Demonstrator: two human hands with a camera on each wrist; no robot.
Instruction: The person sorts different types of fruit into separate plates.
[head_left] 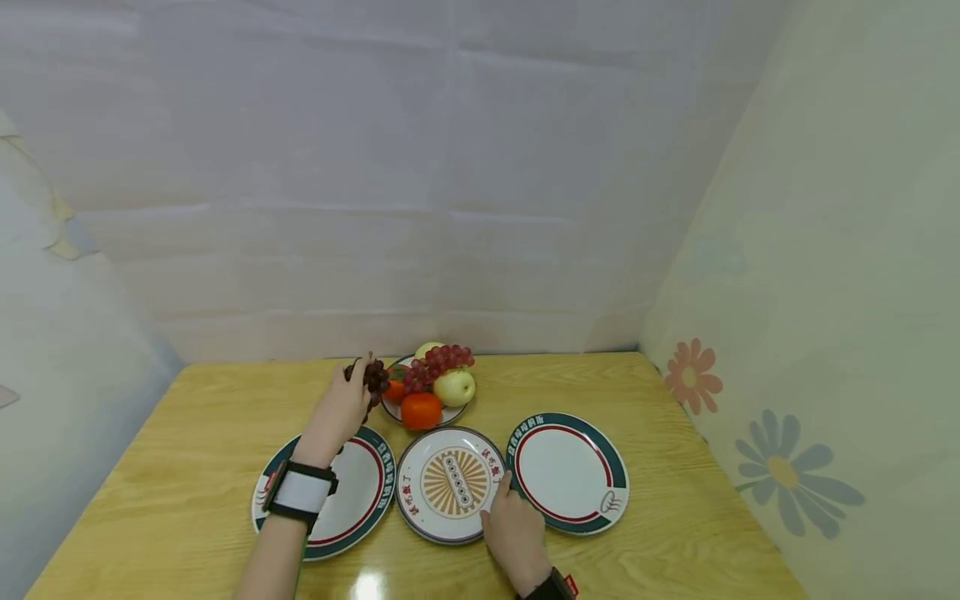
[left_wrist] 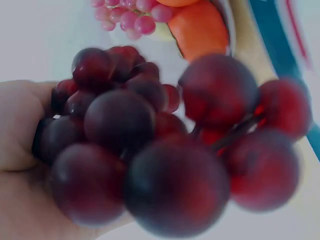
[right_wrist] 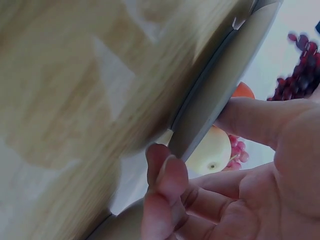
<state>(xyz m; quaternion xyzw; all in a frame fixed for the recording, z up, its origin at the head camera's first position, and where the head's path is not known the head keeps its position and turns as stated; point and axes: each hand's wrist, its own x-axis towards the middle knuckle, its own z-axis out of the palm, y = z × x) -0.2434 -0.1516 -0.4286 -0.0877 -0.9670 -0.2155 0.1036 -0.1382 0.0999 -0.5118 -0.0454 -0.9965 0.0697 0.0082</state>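
My left hand (head_left: 347, 408) grips a bunch of dark red grapes (head_left: 377, 379) beside the fruit plate (head_left: 452, 414), above the far edge of the left green-rimmed plate (head_left: 352, 479). Close up in the left wrist view, the grapes (left_wrist: 120, 120) cover much of the fingers. At the right edge of the middle plate (head_left: 414, 492), with its orange sunburst print, is my right hand (head_left: 516, 529). In the right wrist view the thumb (right_wrist: 250, 117) lies over the rim of that plate (right_wrist: 215, 95), and the curled fingers (right_wrist: 172, 175) are at its edge.
The fruit plate bears pink grapes (head_left: 450, 357), a pale green apple (head_left: 453, 388), an orange persimmon (head_left: 421, 411) and other fruit. Another green-rimmed plate (head_left: 562, 471) lies to the right on the wooden table (head_left: 675, 517). Cloth-like walls stand behind and at both sides.
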